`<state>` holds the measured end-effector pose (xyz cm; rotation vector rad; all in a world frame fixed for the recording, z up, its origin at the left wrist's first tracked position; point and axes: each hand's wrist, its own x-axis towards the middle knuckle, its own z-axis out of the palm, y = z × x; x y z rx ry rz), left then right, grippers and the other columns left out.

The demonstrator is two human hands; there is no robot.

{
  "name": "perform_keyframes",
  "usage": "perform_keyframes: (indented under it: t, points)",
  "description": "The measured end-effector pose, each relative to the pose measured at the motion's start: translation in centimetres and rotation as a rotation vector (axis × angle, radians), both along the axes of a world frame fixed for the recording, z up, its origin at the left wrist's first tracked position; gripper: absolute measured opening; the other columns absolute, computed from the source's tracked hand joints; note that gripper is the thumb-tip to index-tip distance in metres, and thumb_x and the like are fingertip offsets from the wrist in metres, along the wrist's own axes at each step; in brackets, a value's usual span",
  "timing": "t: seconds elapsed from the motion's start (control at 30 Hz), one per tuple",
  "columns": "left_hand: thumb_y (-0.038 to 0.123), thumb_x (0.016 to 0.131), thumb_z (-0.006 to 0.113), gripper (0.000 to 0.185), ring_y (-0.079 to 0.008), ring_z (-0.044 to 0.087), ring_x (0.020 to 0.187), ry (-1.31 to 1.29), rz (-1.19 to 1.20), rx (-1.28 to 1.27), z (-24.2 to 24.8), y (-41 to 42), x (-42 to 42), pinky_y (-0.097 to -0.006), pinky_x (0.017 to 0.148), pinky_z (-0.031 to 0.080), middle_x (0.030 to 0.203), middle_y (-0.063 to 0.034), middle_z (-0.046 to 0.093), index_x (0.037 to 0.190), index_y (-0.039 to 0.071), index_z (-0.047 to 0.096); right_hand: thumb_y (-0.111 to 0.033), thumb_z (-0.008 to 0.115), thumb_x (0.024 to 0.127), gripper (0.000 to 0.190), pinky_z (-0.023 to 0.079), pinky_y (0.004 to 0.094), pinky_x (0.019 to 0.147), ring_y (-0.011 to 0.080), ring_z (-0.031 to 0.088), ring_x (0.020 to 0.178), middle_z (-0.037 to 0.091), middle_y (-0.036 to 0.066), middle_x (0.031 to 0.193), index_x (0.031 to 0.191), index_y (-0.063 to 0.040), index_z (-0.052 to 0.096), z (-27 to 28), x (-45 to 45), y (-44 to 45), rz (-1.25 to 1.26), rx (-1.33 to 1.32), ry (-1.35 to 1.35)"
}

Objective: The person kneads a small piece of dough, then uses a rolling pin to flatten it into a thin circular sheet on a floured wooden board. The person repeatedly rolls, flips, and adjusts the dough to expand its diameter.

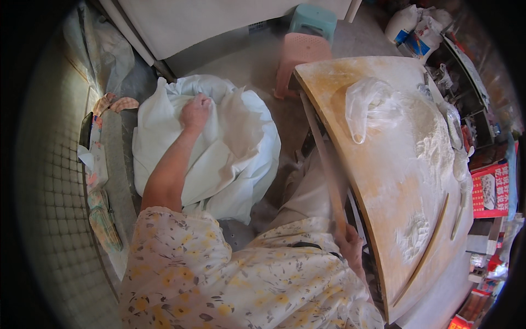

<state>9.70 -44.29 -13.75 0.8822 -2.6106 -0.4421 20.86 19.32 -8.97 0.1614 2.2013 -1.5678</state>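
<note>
My left hand (pixel 196 110) is curled into a fist at the far side of a large white cloth (pixel 197 162) and appears to grip a fold of it. The cloth lies bunched into a wide, round, sack-like heap on the floor to my left, and hides whatever is under it. By the near edge of the floured wooden board (pixel 370 172), my right hand (pixel 352 246) is closed around the lower end of a long, thin wooden stick (pixel 324 156). This stick slants forward beside the board, over my thigh, and is blurred. My right fingertips are partly hidden.
On the board are a clear plastic bag (pixel 370 105), heaped flour (pixel 433 131) and a second, slim wooden stick (pixel 423 253). Pink (pixel 304 51) and teal (pixel 314 20) plastic stools stand ahead. A tissue pack (pixel 97 160) and a patterned pouch (pixel 104 222) lie along the left ledge.
</note>
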Motion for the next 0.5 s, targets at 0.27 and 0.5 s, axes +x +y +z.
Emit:
perform_keyframes:
  t: [0.27, 0.5]
  points:
    - [0.031, 0.097, 0.065, 0.049, -0.0320, 0.058, 0.126, 0.245, -0.051, 0.225, 1.1, 9.5, 2.3, -0.0447, 0.108, 0.044, 0.127, -0.0149, 0.068, 0.138, 0.006, 0.057, -0.010, 0.070, 0.096, 0.031, 0.044, 0.0219, 0.064, 0.0042, 0.054, 0.074, 0.068, -0.003, 0.091, 0.126, -0.001, 0.066, 0.0, -0.4, 0.2, 0.071, 0.067, -0.038]
    - [0.061, 0.095, 0.057, 0.089, -0.0398, 0.018, 0.156, -0.078, 0.202, -0.302, -2.0, 7.4, 6.7, -0.0657, 0.121, 0.013, 0.168, -0.0212, 0.022, 0.162, 0.011, 0.028, -0.015, 0.077, 0.092, 0.037, 0.048, 0.0241, 0.066, 0.0048, 0.053, 0.075, 0.065, -0.001, 0.082, 0.124, 0.000, 0.068, -2.0, -0.6, 0.6, 0.058, 0.061, -0.009]
